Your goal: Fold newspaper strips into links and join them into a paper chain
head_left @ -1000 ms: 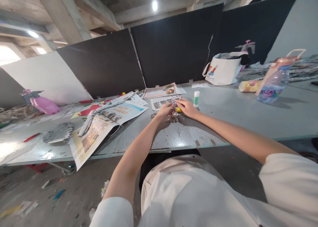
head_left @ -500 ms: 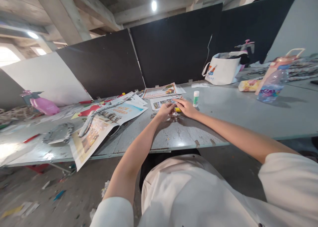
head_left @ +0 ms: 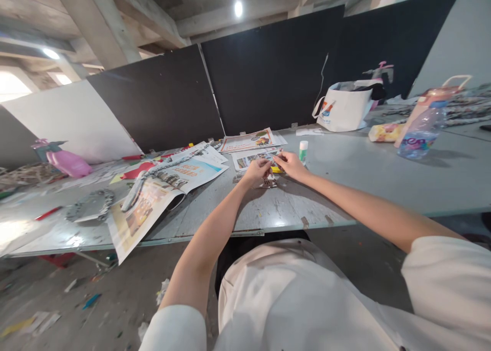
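Note:
My left hand (head_left: 259, 171) is closed above the grey table, its fingers pinching a piece of printed paper (head_left: 269, 181) that hangs below them. Close beside it, my right hand (head_left: 290, 165) has thumb and fingertips pressed together. Whatever lies between those tips is too small to make out. Under the hands is a yellow object (head_left: 275, 170), partly covered. A glue stick (head_left: 303, 151) with a green label stands upright just behind my right hand. Printed sheets (head_left: 245, 159) lie flat beyond the fingers.
Open magazine pages (head_left: 153, 200) overhang the front edge at left, beside a braided grey ring (head_left: 91, 205) and a red pen (head_left: 48, 213). Far left is a pink spray bottle (head_left: 69, 160). At right stand a white bag (head_left: 342, 107) and a plastic bottle (head_left: 420, 133). Black panels (head_left: 272, 74) close the back.
My right hand has drawn slightly right, and its fingers have gone from stretched out to bent together at the tips. My left hand stays nearly in place.

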Demonstrator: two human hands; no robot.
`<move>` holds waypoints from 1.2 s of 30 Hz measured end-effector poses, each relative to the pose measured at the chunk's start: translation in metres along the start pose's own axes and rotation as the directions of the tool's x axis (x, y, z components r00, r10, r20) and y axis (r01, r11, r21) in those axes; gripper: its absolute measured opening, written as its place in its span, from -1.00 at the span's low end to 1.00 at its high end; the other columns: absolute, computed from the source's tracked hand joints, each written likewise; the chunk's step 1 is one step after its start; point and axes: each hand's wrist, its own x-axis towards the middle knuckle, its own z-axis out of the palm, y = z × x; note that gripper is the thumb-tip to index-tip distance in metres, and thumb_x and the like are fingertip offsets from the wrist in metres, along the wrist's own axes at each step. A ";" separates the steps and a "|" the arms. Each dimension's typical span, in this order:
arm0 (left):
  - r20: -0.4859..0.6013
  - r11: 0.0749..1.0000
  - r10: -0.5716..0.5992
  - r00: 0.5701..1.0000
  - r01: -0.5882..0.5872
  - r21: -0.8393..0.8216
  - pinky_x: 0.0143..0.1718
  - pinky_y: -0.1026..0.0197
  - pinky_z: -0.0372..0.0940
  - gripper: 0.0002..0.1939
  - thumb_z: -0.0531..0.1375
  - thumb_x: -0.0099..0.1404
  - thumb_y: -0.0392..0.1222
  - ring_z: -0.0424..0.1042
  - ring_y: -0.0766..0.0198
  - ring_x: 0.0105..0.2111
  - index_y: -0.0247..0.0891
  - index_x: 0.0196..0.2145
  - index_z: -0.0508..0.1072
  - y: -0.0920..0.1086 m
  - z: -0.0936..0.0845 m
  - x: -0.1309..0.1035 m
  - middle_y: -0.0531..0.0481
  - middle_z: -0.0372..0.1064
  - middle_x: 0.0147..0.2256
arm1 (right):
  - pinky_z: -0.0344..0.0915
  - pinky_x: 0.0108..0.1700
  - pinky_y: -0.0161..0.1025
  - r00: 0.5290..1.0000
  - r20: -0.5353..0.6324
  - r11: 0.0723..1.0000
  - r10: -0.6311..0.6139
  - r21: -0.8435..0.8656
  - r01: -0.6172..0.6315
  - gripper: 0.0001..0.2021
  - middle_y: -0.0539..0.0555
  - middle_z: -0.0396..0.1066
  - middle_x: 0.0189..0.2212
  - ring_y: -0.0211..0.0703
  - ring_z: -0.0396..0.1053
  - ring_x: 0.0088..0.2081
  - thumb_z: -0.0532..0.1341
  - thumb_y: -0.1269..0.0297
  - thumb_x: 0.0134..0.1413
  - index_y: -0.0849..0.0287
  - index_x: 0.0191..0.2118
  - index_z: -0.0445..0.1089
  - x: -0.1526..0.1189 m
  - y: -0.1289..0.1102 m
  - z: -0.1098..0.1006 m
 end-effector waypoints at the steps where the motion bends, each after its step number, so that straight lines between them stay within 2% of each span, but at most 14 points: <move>1: 0.001 1.000 0.002 1.000 -0.002 0.003 -0.47 0.27 0.20 -0.45 0.36 0.40 0.34 0.30 0.36 -0.56 -0.25 -0.36 0.50 -0.001 0.000 0.000 0.03 0.43 -0.54 | 0.24 -0.28 -0.10 1.000 -0.005 1.000 -0.010 -0.013 0.009 -0.39 0.04 0.39 -0.51 -0.08 0.31 -0.42 0.25 -0.45 0.30 0.07 -0.37 0.37 0.000 0.000 0.000; 10: 0.001 1.000 -0.015 1.000 0.015 0.007 -0.47 0.26 0.19 -0.50 0.35 0.42 0.26 0.31 0.35 -0.55 -0.27 -0.36 0.51 -0.001 0.000 0.001 0.02 0.43 -0.53 | 0.24 -0.27 -0.10 0.995 -0.039 0.990 -0.089 -0.113 0.084 -0.34 0.10 0.45 -0.48 -0.04 0.35 -0.38 0.20 -0.48 0.32 0.09 -0.38 0.39 0.002 0.003 -0.001; 19: -0.009 0.998 -0.058 0.998 0.057 -0.028 -0.48 0.27 0.19 -0.69 0.28 0.52 -0.02 0.30 0.37 -0.58 -0.28 -0.32 0.51 -0.004 0.003 0.002 0.04 0.43 -0.53 | 0.25 -0.25 -0.10 0.991 -0.086 0.984 -0.101 -0.156 0.087 -0.42 0.09 0.48 -0.45 -0.05 0.34 -0.39 0.22 -0.39 0.37 0.08 -0.35 0.40 -0.003 0.001 0.001; 26: -0.041 0.997 -0.051 0.998 0.049 -0.057 -0.44 0.29 0.23 -0.81 0.31 0.49 -0.14 0.34 0.39 -0.55 -0.29 -0.26 0.55 -0.005 0.002 0.003 0.03 0.46 -0.48 | 0.27 -0.26 -0.11 0.987 -0.001 0.975 -0.164 -0.152 0.162 -0.46 0.12 0.57 -0.37 -0.05 0.37 -0.37 0.23 -0.34 0.40 0.07 -0.30 0.47 -0.008 -0.008 0.001; 29: -0.081 0.995 -0.083 0.993 0.078 -0.068 -0.44 0.29 0.24 -0.89 0.32 0.46 -0.20 0.35 0.40 -0.55 -0.30 -0.21 0.56 -0.004 0.003 0.003 0.03 0.50 -0.46 | 0.28 -0.25 -0.10 0.982 0.028 0.971 -0.186 -0.150 0.188 -0.46 0.11 0.56 -0.37 -0.02 0.40 -0.36 0.19 -0.33 0.43 0.07 -0.31 0.47 -0.008 -0.010 0.002; 32: -0.129 0.986 -0.150 0.980 0.139 -0.088 -0.42 0.29 0.25 -0.89 0.37 0.40 -0.24 0.38 0.39 -0.55 -0.29 -0.16 0.55 -0.003 0.002 0.002 0.03 0.54 -0.45 | 0.29 -0.25 -0.10 0.986 0.022 0.977 -0.165 -0.132 0.166 -0.48 0.13 0.59 -0.34 0.00 0.42 -0.34 0.21 -0.32 0.42 0.07 -0.27 0.49 -0.007 -0.010 0.002; 36: -0.173 0.984 -0.177 0.969 0.168 -0.064 -0.45 0.31 0.21 -0.84 0.44 0.34 -0.22 0.37 0.37 -0.57 -0.28 -0.29 0.53 -0.005 0.001 0.003 0.04 0.51 -0.51 | 0.35 -0.18 -0.07 0.993 0.044 0.989 -0.108 -0.097 0.112 -0.54 0.17 0.64 -0.22 0.05 0.49 -0.27 0.27 -0.28 0.39 0.06 -0.13 0.53 -0.005 -0.007 0.002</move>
